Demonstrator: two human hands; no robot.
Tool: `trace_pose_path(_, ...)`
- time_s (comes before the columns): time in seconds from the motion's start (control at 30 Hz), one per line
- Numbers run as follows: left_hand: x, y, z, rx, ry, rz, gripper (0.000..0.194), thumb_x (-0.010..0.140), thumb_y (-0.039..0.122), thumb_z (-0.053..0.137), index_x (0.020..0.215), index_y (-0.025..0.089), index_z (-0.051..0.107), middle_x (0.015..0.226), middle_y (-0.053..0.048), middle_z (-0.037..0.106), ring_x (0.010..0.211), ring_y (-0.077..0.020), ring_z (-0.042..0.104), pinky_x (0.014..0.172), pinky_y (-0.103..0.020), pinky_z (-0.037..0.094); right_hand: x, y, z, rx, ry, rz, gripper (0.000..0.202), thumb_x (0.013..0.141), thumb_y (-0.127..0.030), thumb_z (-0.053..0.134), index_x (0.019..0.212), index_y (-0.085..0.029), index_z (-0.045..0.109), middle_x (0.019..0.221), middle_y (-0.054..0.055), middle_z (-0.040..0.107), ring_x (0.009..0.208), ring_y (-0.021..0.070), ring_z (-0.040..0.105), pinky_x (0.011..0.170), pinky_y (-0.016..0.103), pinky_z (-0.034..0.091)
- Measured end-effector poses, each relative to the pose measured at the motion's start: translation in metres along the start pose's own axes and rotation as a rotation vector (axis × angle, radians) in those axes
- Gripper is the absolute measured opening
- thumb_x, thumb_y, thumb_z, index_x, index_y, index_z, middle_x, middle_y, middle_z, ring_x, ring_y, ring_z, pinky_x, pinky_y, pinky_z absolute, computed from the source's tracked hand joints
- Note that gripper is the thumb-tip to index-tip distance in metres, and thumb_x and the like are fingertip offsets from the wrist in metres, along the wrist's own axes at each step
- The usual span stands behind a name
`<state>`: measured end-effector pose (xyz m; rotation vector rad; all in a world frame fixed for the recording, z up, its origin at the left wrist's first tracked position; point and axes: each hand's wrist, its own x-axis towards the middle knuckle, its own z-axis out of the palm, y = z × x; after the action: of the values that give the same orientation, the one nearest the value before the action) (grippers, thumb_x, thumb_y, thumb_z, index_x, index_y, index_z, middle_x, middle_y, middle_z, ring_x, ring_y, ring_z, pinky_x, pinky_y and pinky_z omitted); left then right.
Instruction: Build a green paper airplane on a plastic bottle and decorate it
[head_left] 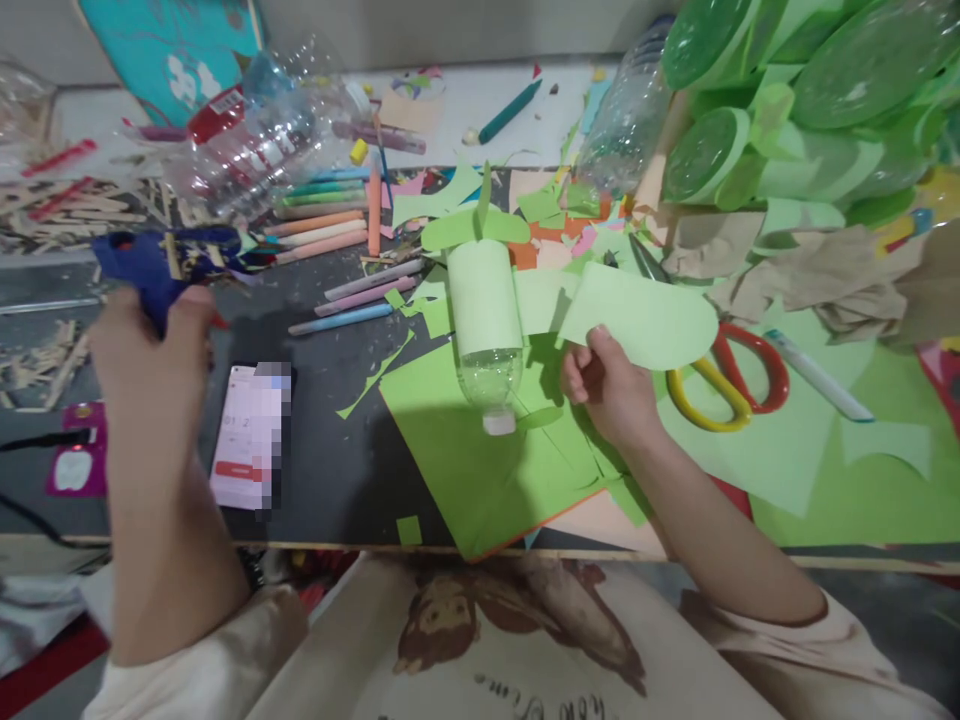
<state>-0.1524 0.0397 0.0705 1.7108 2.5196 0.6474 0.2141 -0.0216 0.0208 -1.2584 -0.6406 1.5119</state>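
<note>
My left hand (pixel 154 335) is closed round the handle of a blue hot glue gun (pixel 139 265) above the left side of the table. Between the thumb and fingers of my right hand (pixel 611 385) is a pale green paper piece (pixel 641 315) with a rounded end. Left of that hand lies a clear plastic bottle (pixel 491 375), its white cap (pixel 499 421) toward me. Pale green paper (pixel 484 295) wraps its body, and green leaf-shaped pieces (pixel 476 230) sit at its far end. Under the bottle is a bright green sheet (pixel 450 450).
A phone (pixel 244 440) lies near my left forearm. Scissors with red and yellow handles (pixel 727 385) rest right of my right hand. Several markers (pixel 360 295), paper scraps (pixel 551 205) and clear bottles (pixel 262 140) lie farther back. Green paper-covered bottles (pixel 810 150) are piled at the back right.
</note>
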Motion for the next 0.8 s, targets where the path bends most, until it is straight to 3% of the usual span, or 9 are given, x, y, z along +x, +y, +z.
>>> trace_pose_path(0.13,-0.028,0.057,0.008,-0.193,0.017,0.005,0.042,0.059,0.031,0.070,0.096,0.014,0.061,0.079,0.000,0.063,0.067,-0.0147,0.053,0.070,-0.031,0.052,0.003,0.005,0.000,-0.027,-0.073,0.019,0.058,0.065,-0.072,0.075,0.058,-0.024,0.044,0.044,-0.008,0.046,0.037,0.0059,0.034,0.042,0.023,0.032)
trace_pose_path(0.27,-0.056,0.080,0.030,-0.377,-0.064,0.164,0.055,0.061,0.034,0.071,0.110,0.013,0.058,0.096,-0.006,0.067,0.080,-0.0190,0.061,0.079,-0.034,0.055,0.005,0.008,-0.003,-0.079,-0.123,0.021,0.052,0.072,-0.068,0.070,0.060,-0.023,0.046,0.045,-0.009,0.044,0.038,0.0068,0.031,0.043,0.024,0.029)
trace_pose_path(0.43,-0.078,0.087,0.052,-0.305,-0.170,0.259,0.046,0.068,0.035,0.067,0.109,0.018,0.057,0.090,-0.004,0.065,0.080,-0.0219,0.064,0.075,-0.034,0.055,0.003,0.008,-0.004,-0.114,-0.210,0.050,0.052,0.075,-0.070,0.067,0.063,-0.023,0.050,0.045,-0.009,0.042,0.040,0.0070,0.029,0.046,0.024,0.031)
trace_pose_path(0.8,-0.091,0.080,0.069,-0.320,-0.175,0.338,0.047,0.069,0.030,0.064,0.113,0.017,0.059,0.088,-0.005,0.069,0.074,-0.0204,0.067,0.070,-0.029,0.055,-0.004,0.004,0.003,-0.007,-0.311,0.161,0.054,0.073,-0.070,0.070,0.061,-0.023,0.047,0.041,-0.012,0.031,0.037,0.0055,0.017,0.039,0.024,0.017)
